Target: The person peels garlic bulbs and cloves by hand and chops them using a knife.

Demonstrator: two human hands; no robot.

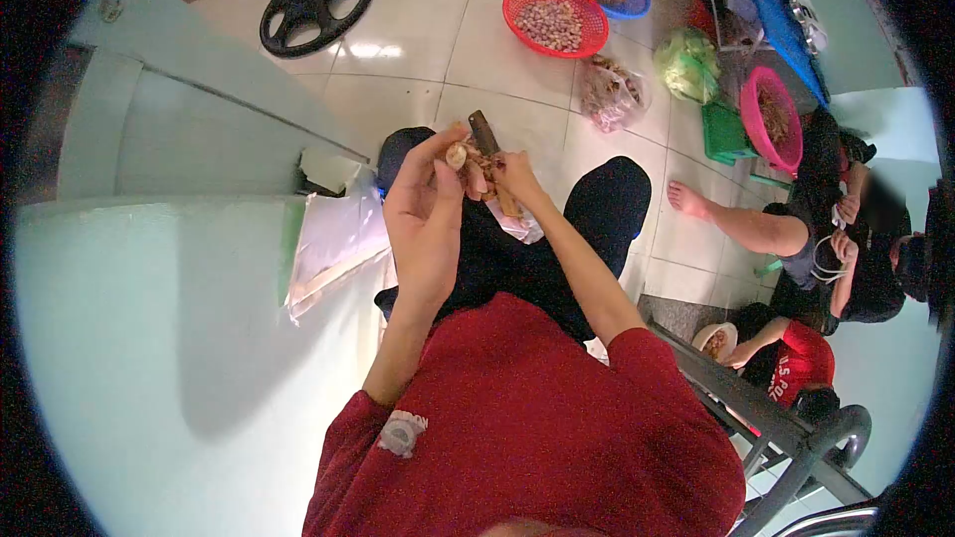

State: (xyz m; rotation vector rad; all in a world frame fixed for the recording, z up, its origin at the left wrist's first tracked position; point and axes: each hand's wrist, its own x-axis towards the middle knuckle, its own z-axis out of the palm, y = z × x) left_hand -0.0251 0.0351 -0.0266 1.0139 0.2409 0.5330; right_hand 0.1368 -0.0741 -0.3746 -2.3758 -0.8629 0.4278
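My left hand point(426, 214) is raised over my lap, its thumb and fingers closed on a small pale, bulb-like piece point(457, 156). I cannot make out exactly what kind it is. Just right of it, my right hand point(517, 179) grips a knife point(482, 131) with a broad dark blade pointing away from me. Its wooden handle point(508, 203) shows below the fist. Brownish scraps lie between the hands, partly hidden by the fingers. Under them, a clear plastic bag point(519, 225) rests on my dark trousers.
On the tiled floor ahead stand a red basket point(508, 20) of small pale bulbs and a blue basket point(637, 6). Plastic bags point(610, 99) and a pink basket point(793, 151) are to the right, near other people. A light-coloured cabinet point(209, 139) is at left, a metal railing point(736, 393) behind right.
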